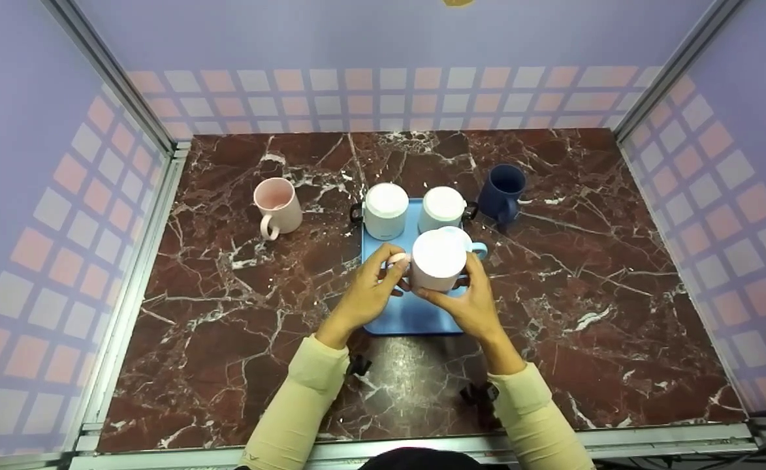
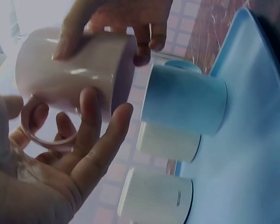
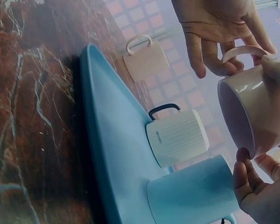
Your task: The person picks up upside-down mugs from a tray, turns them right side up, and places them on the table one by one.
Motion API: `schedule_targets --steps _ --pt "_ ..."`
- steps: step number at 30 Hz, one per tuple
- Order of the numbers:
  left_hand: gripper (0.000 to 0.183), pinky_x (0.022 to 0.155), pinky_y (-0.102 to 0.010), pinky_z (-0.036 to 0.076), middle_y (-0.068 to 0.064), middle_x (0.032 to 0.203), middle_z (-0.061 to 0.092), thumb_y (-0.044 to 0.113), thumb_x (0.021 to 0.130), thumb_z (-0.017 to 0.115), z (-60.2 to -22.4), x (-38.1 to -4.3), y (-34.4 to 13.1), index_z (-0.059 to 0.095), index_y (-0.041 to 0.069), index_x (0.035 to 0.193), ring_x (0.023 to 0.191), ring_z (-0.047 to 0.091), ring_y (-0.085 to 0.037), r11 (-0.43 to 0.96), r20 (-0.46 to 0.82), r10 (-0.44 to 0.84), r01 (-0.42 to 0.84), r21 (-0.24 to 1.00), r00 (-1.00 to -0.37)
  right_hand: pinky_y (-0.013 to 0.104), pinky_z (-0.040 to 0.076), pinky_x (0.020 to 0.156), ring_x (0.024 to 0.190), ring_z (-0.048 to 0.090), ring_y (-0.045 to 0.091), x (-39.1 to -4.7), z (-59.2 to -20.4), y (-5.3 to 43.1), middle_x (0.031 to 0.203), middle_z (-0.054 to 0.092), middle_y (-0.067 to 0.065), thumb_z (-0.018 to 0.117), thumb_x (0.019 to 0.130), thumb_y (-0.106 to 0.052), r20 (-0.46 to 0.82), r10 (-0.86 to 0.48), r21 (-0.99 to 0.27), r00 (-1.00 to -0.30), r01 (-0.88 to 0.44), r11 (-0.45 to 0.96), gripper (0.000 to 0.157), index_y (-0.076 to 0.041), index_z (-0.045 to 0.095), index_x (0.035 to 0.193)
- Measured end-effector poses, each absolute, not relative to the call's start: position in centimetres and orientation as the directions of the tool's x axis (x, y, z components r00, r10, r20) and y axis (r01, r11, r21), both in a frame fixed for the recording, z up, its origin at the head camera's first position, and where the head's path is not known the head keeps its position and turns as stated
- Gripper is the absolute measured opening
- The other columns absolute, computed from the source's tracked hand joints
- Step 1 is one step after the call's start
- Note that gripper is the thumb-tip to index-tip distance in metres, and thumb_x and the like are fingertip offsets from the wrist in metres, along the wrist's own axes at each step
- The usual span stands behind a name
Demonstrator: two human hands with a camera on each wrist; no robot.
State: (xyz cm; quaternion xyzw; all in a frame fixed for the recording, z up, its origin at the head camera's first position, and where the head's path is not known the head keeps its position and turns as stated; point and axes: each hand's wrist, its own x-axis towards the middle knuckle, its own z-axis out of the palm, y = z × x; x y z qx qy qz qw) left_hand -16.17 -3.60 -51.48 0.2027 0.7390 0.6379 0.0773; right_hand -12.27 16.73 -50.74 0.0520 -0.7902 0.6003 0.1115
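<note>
A pale pink mug [image 1: 438, 260] is held upside down above the blue tray [image 1: 412, 316], its mouth facing the tray. My left hand [image 1: 371, 287] has its fingers at the mug's handle [image 2: 51, 140], pinching it. Around the body from the other side, my right hand [image 1: 473, 300] grips with the thumb in front. Just beyond, a light blue mug [image 2: 184, 100] stands on the tray, mostly hidden by the pink mug in the head view. Two white mugs with black handles, one at left [image 1: 386, 210] and one at right [image 1: 443, 207], sit bottom up at the tray's far end.
Another pink mug [image 1: 286, 212] stands upright on the marbled table [image 1: 239, 339] to the left. A navy mug [image 1: 500, 194] stands right of the tray's far corner. Tiled-pattern panels [image 1: 350, 98] enclose the table's back and sides.
</note>
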Motion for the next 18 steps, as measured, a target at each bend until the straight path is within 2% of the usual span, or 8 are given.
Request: schedule_targets --steps 4,8,12,15,18 --pt "0.027 0.083 -0.042 0.062 -0.008 0.121 0.06 0.032 0.108 0.054 -51.8 -16.1 -4.2 0.058 0.014 0.127 0.1 0.07 -0.025 0.236 0.226 0.389 0.334 0.913 -0.893 0.052 0.047 0.087 0.105 0.055 0.026 -12.2 -50.9 16.6 0.125 0.058 0.024 0.094 0.069 -0.009 0.249 0.067 -0.937 -0.966 -0.223 0.269 0.076 0.0 0.061 0.136" --pt "0.039 0.09 -0.043 0.061 -0.006 0.128 0.056 0.028 0.104 0.064 -52.3 -16.1 -4.8 0.054 0.018 0.14 0.111 0.064 -0.023 0.293 0.333 0.382 0.454 0.841 -0.862 0.056 0.048 0.086 0.103 0.055 0.023 -12.1 -50.7 16.7 0.125 0.059 0.023 0.093 0.07 -0.008 0.263 0.074 -0.934 -0.962 -0.235 0.268 0.074 0.001 0.061 0.136" --pt "0.061 0.092 -0.045 0.06 -0.013 0.136 0.051 0.01 0.093 0.076 -52.8 -16.2 -5.2 0.05 0.019 0.147 0.114 0.061 -0.026 0.353 0.518 0.391 0.644 0.679 -0.761 0.063 0.047 0.083 0.099 0.055 0.02 -12.0 -50.3 16.8 0.122 0.061 0.024 0.093 0.071 -0.009 0.277 0.077 -0.929 -0.958 -0.247 0.274 0.071 0.002 0.062 0.134" --pt "0.073 0.096 -0.042 0.058 -0.014 0.141 0.048 0.006 0.084 0.084 -53.0 -16.4 -5.5 0.051 0.021 0.147 0.118 0.06 -0.027 0.435 0.614 0.404 0.733 0.523 -0.678 0.053 0.048 0.081 0.095 0.055 0.015 -12.0 -50.1 16.8 0.12 0.063 0.022 0.092 0.071 -0.009 0.269 0.082 -0.929 -0.96 -0.236 0.284 0.068 0.002 0.063 0.131" --pt "0.078 0.098 -0.037 0.057 -0.012 0.145 0.048 0.009 0.08 0.088 -53.1 -16.6 -5.6 0.051 0.022 0.147 0.12 0.061 -0.027 0.499 0.647 0.427 0.762 0.414 -0.631 0.04 0.047 0.081 0.094 0.055 0.013 -12.0 -50.1 16.9 0.118 0.063 0.021 0.092 0.071 -0.01 0.249 0.088 -0.933 -0.964 -0.215 0.29 0.066 0.003 0.064 0.129"
